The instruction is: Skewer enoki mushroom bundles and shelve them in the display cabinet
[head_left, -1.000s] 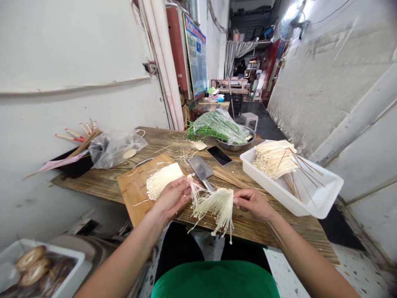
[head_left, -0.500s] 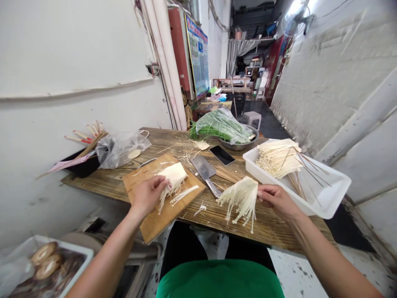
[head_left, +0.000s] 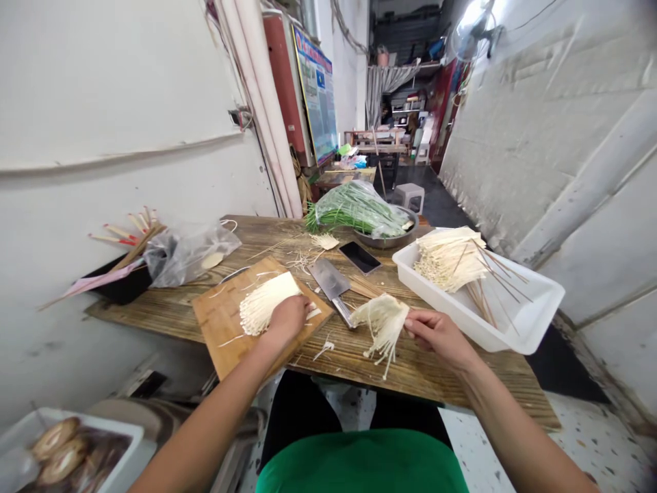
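On the wooden cutting board (head_left: 210,311) lies a flat bunch of enoki mushrooms (head_left: 267,301). My left hand (head_left: 290,316) reaches across the board's right side, its fingers curled down around loose enoki strands (head_left: 314,311); the fingertips are partly hidden. Above the table, my right hand (head_left: 436,335) pinches the cut end of a fanned enoki bunch (head_left: 382,325), whose caps hang down to the left. Whether a skewer runs through that bunch I cannot tell. Between board and bunch lies a cleaver (head_left: 331,277), with bamboo skewers (head_left: 367,286) beside it.
At the right, a white tray (head_left: 538,294) holds skewered enoki (head_left: 449,253). A phone (head_left: 360,257) lies near a metal bowl (head_left: 393,241) with bagged green vegetables (head_left: 354,209). Far left stands a black container (head_left: 123,284) of sticks. A mushroom bin (head_left: 128,435) sits low at left.
My left hand has left the enoki bunch flat on the board and moved right to the loose strands. My right hand still holds its bunch, slightly farther left in view.
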